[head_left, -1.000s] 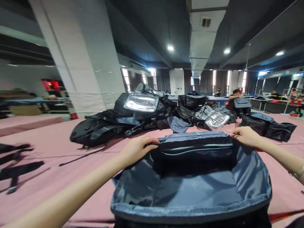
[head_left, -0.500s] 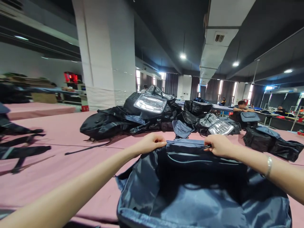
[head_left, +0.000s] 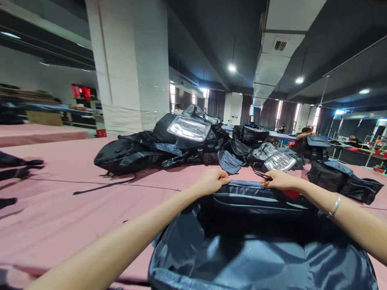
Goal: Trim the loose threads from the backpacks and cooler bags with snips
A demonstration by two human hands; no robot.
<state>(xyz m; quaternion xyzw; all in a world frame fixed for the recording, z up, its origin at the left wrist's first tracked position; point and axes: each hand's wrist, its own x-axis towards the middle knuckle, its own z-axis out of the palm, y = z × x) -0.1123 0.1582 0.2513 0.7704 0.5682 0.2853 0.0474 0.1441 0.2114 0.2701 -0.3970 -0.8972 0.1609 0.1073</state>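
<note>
A large black bag (head_left: 256, 257) with a shiny blue-grey lining lies wide open in front of me, its inside facing up. My left hand (head_left: 216, 181) pinches the far rim of the bag near its middle. Farther right along that rim, my right hand (head_left: 276, 180) is closed on the edge, and a thin dark strip sticks out from its fingers. What that strip is, I cannot make out. Below the rim runs an inner pocket with pale edging (head_left: 248, 200). Something red (head_left: 291, 195) shows under my right wrist, which wears a silver bracelet.
Black bags and backpacks (head_left: 130, 153) are heaped across the pink-covered table (head_left: 99, 217), some with silver linings. Another black bag (head_left: 344, 181) lies at the right, and dark straps (head_left: 18, 167) at the left. Behind the table stand a white pillar (head_left: 133, 72) and a person (head_left: 305, 135).
My left hand has slid right along the rim, closer to my right hand. The thin dark strip now points up and left, and the red patch has come into sight.
</note>
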